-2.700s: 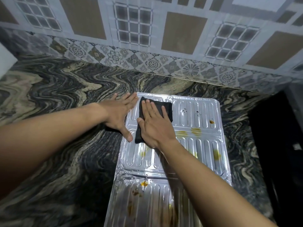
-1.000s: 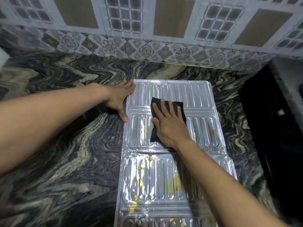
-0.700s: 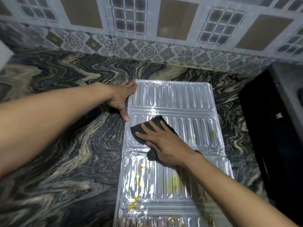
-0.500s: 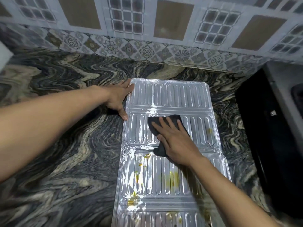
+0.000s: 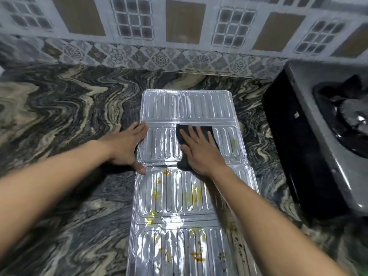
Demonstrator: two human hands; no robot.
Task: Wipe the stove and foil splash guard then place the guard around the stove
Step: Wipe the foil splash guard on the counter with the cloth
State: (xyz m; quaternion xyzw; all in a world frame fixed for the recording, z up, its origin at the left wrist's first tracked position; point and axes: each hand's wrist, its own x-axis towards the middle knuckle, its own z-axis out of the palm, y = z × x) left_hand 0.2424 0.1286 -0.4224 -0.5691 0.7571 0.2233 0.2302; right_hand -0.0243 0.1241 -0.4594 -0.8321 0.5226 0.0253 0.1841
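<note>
The foil splash guard point(image 5: 187, 198) lies flat on the marbled counter, unfolded into ribbed panels running from the wall toward me. Its far panels look clean; the near panels carry yellow-orange stains. My right hand point(image 5: 201, 152) presses flat on a black cloth point(image 5: 184, 134) on the second panel. My left hand point(image 5: 127, 148) lies flat, fingers spread, holding down the guard's left edge. The grey stove point(image 5: 326, 148) with its dark burner sits at the right edge of the view.
The swirled black-and-cream counter point(image 5: 65, 120) stretches wide to the left. A patterned tile wall point(image 5: 179, 36) rises behind the guard. The stove's black side point(image 5: 294, 148) stands close to the guard's right edge.
My right hand has slid the cloth back and forth across the second panel, clearing stains there. My left hand shifted slightly nearer along the edge. The stove has come into view.
</note>
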